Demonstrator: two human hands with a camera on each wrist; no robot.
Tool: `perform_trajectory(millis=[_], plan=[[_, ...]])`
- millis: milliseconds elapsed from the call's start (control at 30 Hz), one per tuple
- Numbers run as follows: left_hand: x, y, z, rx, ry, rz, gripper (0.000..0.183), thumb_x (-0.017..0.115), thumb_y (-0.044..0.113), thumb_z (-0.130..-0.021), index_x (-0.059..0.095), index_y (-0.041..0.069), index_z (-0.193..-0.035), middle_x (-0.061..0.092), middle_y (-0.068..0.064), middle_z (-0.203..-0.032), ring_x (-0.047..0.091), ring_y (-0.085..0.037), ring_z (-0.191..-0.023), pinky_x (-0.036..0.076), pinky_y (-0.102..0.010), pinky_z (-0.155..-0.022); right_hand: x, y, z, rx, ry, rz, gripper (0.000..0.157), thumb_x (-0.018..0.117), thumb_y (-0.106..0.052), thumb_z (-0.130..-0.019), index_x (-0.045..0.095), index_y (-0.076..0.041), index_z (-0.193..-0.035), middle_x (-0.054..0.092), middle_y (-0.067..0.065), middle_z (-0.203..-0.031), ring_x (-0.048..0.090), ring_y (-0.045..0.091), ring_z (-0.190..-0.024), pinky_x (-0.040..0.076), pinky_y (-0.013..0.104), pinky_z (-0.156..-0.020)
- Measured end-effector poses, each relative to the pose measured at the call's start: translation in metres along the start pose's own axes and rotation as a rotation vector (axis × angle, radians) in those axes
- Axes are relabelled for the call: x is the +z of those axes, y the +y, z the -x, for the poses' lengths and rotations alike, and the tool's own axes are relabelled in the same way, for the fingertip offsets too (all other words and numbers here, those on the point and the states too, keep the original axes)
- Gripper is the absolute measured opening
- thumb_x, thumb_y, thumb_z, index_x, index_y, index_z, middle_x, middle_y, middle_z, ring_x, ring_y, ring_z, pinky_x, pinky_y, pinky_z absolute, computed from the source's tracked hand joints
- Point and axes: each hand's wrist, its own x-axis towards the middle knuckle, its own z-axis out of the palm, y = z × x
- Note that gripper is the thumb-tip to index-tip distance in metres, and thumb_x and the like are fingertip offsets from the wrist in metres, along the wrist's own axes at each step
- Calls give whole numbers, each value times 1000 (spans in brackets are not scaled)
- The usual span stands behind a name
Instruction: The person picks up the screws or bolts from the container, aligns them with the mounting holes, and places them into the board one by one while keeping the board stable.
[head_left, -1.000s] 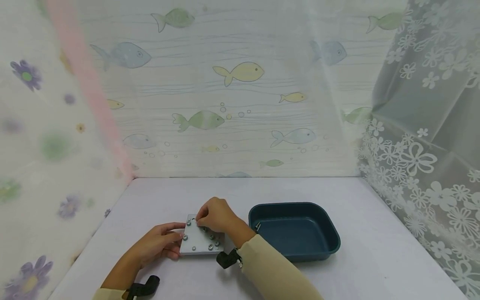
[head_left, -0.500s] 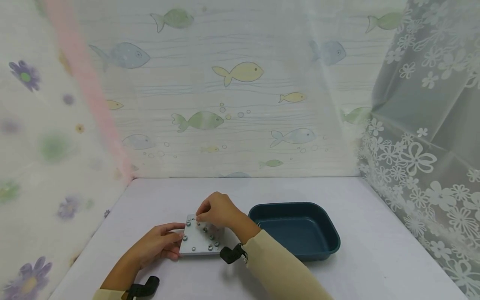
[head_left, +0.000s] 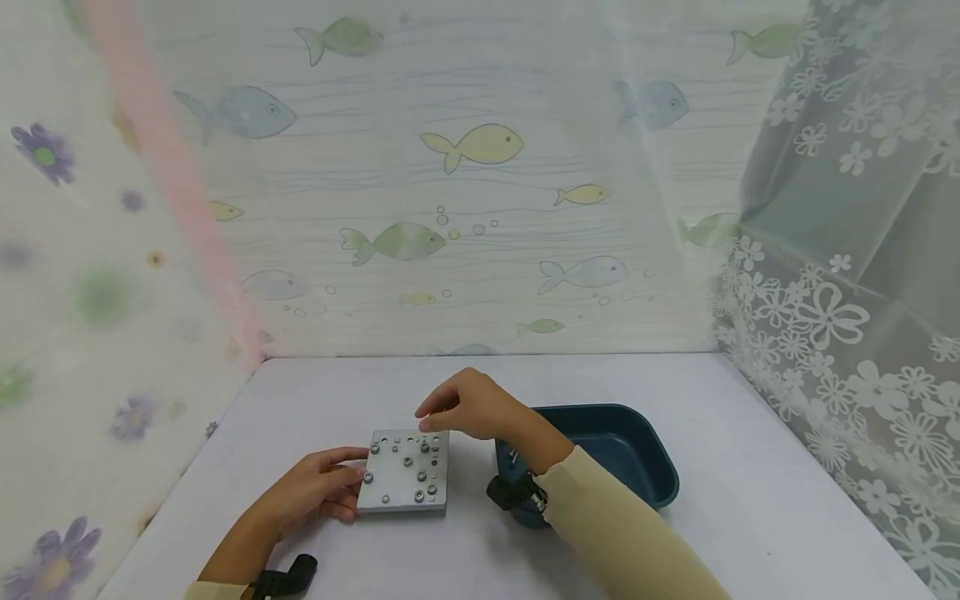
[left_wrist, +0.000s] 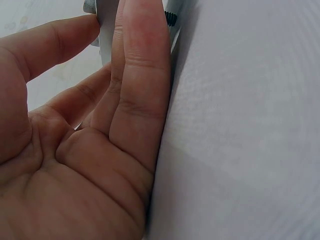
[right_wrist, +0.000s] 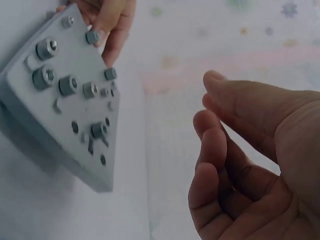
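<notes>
A square silvery metal plate [head_left: 390, 483] stands slightly off the white table, with several socket-head screws [right_wrist: 68, 85] in its holes. Some holes and slots near one corner hold no screw. My left hand [head_left: 318, 485] grips the plate's left edge, thumb at the top face and fingers lower down, as the left wrist view shows. In that view a dark threaded screw end [left_wrist: 171, 19] pokes out beneath the plate. Above the plate's far right corner hovers my right hand [head_left: 472, 406], its fingers loosely curled. Nothing shows between its thumb and fingertips [right_wrist: 202, 120].
A dark blue plastic tray [head_left: 626, 446] stands right of the plate, partly covered by the right forearm. Small metal pieces [head_left: 513, 457] lie at its left side. Fish-patterned curtain [head_left: 480, 250] closes off the table's far edge.
My right hand has lifted off the plate and moved right, uncovering the screws and holes beneath it. My left hand keeps its place at the plate's edge.
</notes>
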Motion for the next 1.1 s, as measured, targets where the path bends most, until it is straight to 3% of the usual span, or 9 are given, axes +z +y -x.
perform_trajectory(millis=[167, 567, 833, 1100], plan=[[0, -1, 0, 8, -2, 4, 71, 65, 32, -103, 35, 1, -159, 74, -14, -107, 71, -22, -80, 64, -37, -73, -18, 13, 14, -42, -32, -43, 12, 81, -32, -91, 82, -34, -102, 77, -14, -98, 72, 10, -93, 60, 32, -84], [-2, -3, 0, 14, -10, 13, 71, 65, 32, -103, 35, 1, -159, 74, -14, -108, 71, -22, -80, 64, -37, -73, -50, 48, 46, -31, -142, -44, 15, 80, -26, -93, 81, -30, -107, 79, -9, -99, 73, 14, -92, 61, 29, -84], [-2, -2, -1, 21, -17, 16, 71, 65, 32, -103, 34, 1, -159, 74, -14, -109, 71, -22, -80, 64, -37, -73, -60, 78, 58, -34, -188, -31, 18, 78, -18, -93, 81, -16, -111, 80, -2, -100, 74, 13, -95, 60, 26, -87], [-2, -2, 0, 0, -7, 23, 72, 66, 32, -102, 35, 1, -159, 74, -15, -109, 71, -21, -80, 64, -37, -74, -57, 101, 55, -16, -259, 70, 21, 77, -14, -93, 80, -11, -114, 79, -3, -91, 69, 11, -78, 58, 26, -69]])
